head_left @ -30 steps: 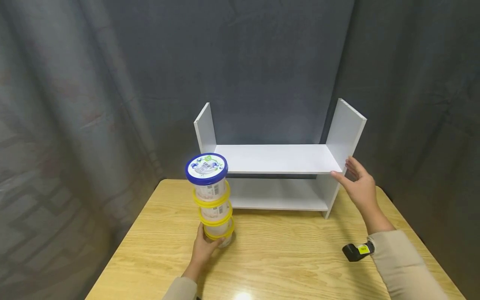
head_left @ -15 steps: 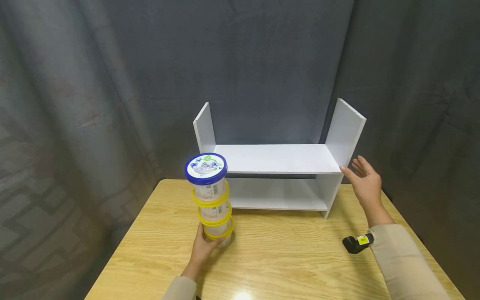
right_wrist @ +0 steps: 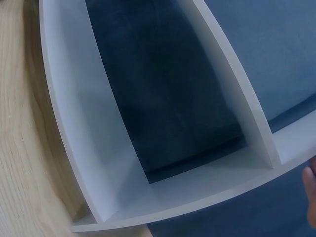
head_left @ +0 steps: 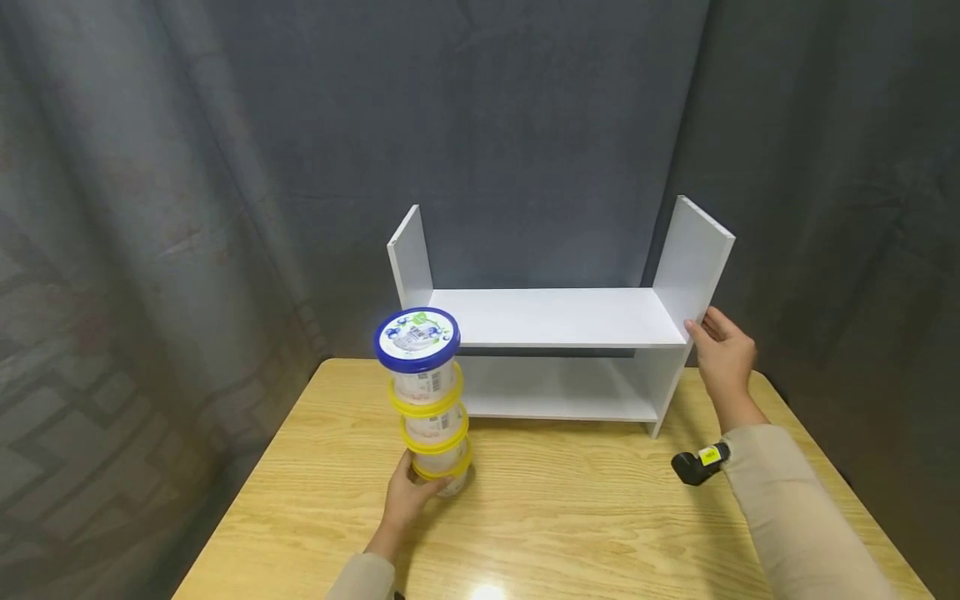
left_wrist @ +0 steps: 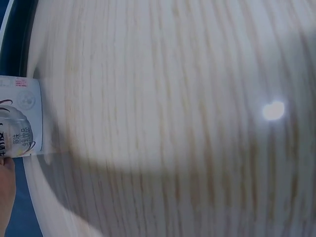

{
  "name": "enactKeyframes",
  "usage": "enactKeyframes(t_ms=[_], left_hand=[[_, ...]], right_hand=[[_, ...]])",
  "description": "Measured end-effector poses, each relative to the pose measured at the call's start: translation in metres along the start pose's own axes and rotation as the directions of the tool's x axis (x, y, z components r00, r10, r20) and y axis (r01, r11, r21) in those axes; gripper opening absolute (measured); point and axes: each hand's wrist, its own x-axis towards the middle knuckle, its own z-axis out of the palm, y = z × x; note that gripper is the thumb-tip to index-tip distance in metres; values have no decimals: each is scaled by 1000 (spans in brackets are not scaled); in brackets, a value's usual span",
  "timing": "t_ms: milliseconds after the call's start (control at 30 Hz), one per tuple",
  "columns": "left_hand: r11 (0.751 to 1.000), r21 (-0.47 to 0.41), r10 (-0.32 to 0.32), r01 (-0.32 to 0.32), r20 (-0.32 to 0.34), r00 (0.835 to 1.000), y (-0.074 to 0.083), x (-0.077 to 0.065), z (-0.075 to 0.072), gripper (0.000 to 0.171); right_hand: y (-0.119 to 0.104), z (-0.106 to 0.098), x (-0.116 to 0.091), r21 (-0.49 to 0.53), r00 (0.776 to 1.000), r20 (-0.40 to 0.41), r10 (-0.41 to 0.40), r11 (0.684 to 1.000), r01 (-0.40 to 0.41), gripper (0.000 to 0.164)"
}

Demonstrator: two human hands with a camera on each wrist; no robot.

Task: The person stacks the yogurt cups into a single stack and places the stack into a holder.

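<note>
A tall stack of round plastic tubs (head_left: 435, 427) stands on the table at left of centre in the head view. Its top tub has a blue lid (head_left: 417, 340); below it are three tubs with yellow lids. My left hand (head_left: 405, 504) grips the lowest tub, thumb in front and fingers round its left side. In the left wrist view, a printed white tub (left_wrist: 19, 118) shows at the left edge beside part of that hand. A white two-tier shelf (head_left: 555, 317) stands behind. My right hand (head_left: 726, 354) pinches its right side panel (head_left: 692, 258) near the upper board.
The wooden table (head_left: 570, 508) carries the shelf near its far edge. Grey curtains (head_left: 540, 150) hang close behind and on both sides. A black wrist device (head_left: 697, 465) juts from the right sleeve over the table.
My right hand first drew slightly right, off the shelf's front, then moved back in and took hold of the side panel. The tub stack and left hand have barely moved.
</note>
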Motion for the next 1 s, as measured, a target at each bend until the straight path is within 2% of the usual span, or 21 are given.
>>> enactKeyframes(t_ms=[233, 433, 567, 600, 700, 800, 833, 1000], left_hand=[[1000, 4, 8, -9, 48, 999, 3, -1, 1, 80], [999, -40, 18, -13, 113, 993, 24, -2, 3, 78], [998, -55, 23, -15, 140, 990, 40, -2, 5, 75], [999, -50, 22, -15, 142, 990, 42, -1, 5, 75], [999, -34, 41, -36, 159, 986, 44, 4, 7, 74], [997, -25, 80, -76, 194, 978, 48, 10, 8, 72], [995, -24, 102, -100, 210, 972, 54, 10, 9, 71], [990, -17, 138, -139, 267, 954, 89, 11, 13, 69]], right_hand=[[-1, 6, 1, -44, 999, -53, -13, 999, 11, 43], [3, 10, 8, -95, 996, -84, -7, 996, -1, 40], [21, 13, 27, -59, 995, -98, -20, 998, 14, 38], [36, 14, 37, 17, 995, -92, -48, 999, 50, 39], [45, 15, 46, 39, 995, -82, -50, 998, 54, 39], [38, 16, 42, -8, 997, -70, -26, 1000, 26, 38], [25, 16, 32, -94, 997, -74, 0, 996, -7, 37], [7, 17, 18, -152, 997, -74, -10, 988, -2, 36]])
